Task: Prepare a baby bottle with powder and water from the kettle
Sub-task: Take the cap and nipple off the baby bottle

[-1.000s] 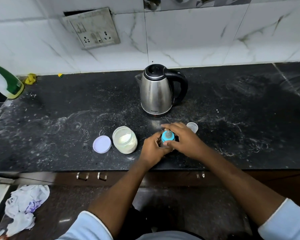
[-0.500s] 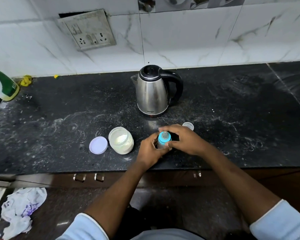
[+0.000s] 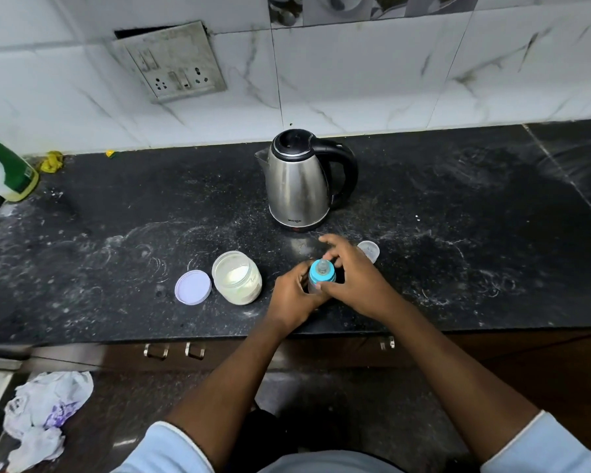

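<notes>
A small clear baby bottle point(image 3: 322, 274) with a bright blue screw collar and a translucent teat stands upright on the black speckled stone countertop point(image 3: 458, 254), near its front edge and in front of the kettle. The left hand point(image 3: 291, 297) wraps its curled fingers round the bottle's clear body from the left side. The right hand point(image 3: 354, 279) comes in from the right: its thumb lies against the near side of the blue collar and its bent fingers arch over the far side, so the collar is pinched between them, while the forefinger sticks out loose toward the kettle. The brushed stainless-steel electric kettle point(image 3: 299, 186), with black lid and black handle turned to the right, stands behind the hands, apart from them. Left of the bottle sits an open, round, clear plastic jar of white powder point(image 3: 236, 278), and just beside that jar lies its flat lilac round lid point(image 3: 192, 287). A small clear plastic cap point(image 3: 370, 250) rests on the counter behind the right hand, partly hidden by it. At the far left edge a green-and-white plastic bottle point(image 3: 6, 170) leans by the wall, with a crumpled yellow scrap point(image 3: 51, 161) near it. A grimy grey switch-and-socket plate point(image 3: 174, 63) hangs on the white marble-look tiles. Below, a crumpled white plastic bag point(image 3: 45, 404) lies on the floor.
</notes>
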{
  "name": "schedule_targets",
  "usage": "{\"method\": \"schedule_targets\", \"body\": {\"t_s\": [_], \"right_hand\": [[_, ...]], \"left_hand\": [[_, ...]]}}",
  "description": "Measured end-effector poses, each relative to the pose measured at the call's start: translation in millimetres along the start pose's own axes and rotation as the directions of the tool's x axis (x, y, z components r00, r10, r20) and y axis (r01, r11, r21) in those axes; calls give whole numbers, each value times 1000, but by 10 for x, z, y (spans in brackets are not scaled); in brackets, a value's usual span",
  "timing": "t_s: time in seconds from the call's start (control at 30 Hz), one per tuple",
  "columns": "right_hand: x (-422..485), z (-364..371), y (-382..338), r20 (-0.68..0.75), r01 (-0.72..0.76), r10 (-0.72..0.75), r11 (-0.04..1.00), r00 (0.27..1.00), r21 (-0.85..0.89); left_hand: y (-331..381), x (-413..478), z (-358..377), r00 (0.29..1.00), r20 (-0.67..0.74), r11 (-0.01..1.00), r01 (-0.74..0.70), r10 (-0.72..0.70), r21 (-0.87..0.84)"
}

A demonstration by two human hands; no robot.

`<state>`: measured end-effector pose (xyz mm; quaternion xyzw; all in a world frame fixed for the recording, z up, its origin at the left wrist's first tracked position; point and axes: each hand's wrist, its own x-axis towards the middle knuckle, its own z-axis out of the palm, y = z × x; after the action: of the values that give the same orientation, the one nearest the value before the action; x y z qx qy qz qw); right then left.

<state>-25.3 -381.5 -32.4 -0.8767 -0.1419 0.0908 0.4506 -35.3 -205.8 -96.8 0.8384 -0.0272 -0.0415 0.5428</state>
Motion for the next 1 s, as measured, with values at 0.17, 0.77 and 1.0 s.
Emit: {"method": "schedule_targets", "body": {"t_s": [0.17, 0.77, 1.0], "right_hand": [[-65, -7, 18, 71, -29, 29, 1000, 997, 2], [-55, 82, 37, -15, -38, 43, 963, 999, 267], [-20, 5, 37, 13, -31, 29, 976, 999, 217]], "left_hand": [[-6, 2, 3, 1000, -4, 1000, 3, -3, -12], [47, -29, -3, 1000, 5, 1000, 7, -7, 8], [67, -37, -14, 1000, 9, 1000, -3, 3, -28]]}}
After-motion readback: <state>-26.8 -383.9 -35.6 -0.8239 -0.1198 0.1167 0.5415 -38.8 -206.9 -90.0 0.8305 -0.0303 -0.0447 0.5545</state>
